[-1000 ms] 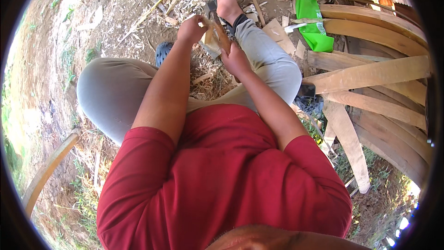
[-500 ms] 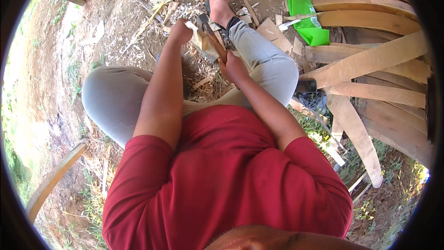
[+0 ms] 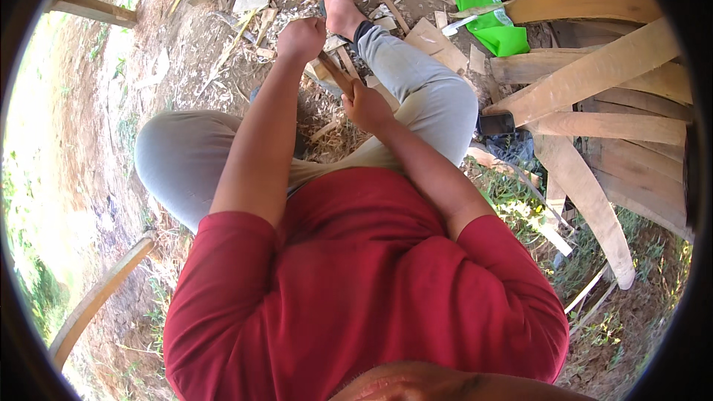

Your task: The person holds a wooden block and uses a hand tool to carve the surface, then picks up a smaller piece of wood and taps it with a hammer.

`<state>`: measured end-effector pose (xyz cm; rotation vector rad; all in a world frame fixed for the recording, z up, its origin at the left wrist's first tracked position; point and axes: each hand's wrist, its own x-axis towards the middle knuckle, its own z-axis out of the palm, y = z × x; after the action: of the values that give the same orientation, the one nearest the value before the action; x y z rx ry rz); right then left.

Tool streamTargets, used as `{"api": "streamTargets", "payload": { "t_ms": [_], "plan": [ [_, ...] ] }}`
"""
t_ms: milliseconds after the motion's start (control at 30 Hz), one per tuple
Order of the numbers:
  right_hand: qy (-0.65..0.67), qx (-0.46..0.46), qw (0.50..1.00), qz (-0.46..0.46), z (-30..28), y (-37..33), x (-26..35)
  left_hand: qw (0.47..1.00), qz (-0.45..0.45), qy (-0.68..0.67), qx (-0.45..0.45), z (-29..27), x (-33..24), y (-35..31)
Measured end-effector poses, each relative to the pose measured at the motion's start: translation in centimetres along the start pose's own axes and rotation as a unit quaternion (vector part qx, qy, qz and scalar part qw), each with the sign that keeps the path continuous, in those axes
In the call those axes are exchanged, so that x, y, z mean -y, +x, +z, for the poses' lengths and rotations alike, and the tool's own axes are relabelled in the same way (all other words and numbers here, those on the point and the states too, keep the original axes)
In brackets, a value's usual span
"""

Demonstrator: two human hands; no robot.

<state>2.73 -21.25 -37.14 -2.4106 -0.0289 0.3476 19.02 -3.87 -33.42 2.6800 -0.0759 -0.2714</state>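
My right hand (image 3: 369, 109) is wrapped round the wooden handle (image 3: 334, 76) of a hammer-like tool, in front of my lap. The handle slants up and left; the tool's metal head is hidden now, near my left fist. My left hand (image 3: 302, 40) is closed, knuckles up, just beyond the handle's far end. What it grips, if anything, cannot be made out. Part of a pale wooden block (image 3: 313, 73) shows beneath the handle, low between my legs. My bare right foot (image 3: 342, 9) rests on the ground beyond my hands.
Wood chips and offcuts (image 3: 438, 43) litter the dirt ahead. A green bag (image 3: 486, 11) lies at the far right, beside stacked curved planks (image 3: 587, 7). A dark phone-like object (image 3: 496, 124) is by my right knee. A curved wooden piece (image 3: 104, 293) stands at the left.
My left hand has moved slightly away and right, turning knuckles up, and now covers where the metal head showed. My right hand and the handle have shifted slightly left and nearer me.
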Motion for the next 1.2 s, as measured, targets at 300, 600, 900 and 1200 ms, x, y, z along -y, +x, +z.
{"api": "streamTargets", "payload": {
  "t_ms": [300,600,900,1200],
  "plan": [
    [-0.005,-0.013,1.0,-0.009,-0.1,-0.1,0.0,0.996,-0.05,-0.017,0.073,-1.0,-0.1,4.1],
    [-0.033,-0.003,0.999,-0.004,0.1,0.0,-0.2,0.998,-0.037,0.003,0.056,2.9,1.9,5.3],
    [-0.032,0.019,0.999,0.005,0.1,0.5,0.0,0.999,-0.015,0.001,0.041,1.1,1.5,4.2],
    [-0.026,0.012,1.0,-0.01,0.5,0.7,-0.2,0.998,-0.032,-0.022,0.046,-0.2,1.2,3.1]
  ]
}}
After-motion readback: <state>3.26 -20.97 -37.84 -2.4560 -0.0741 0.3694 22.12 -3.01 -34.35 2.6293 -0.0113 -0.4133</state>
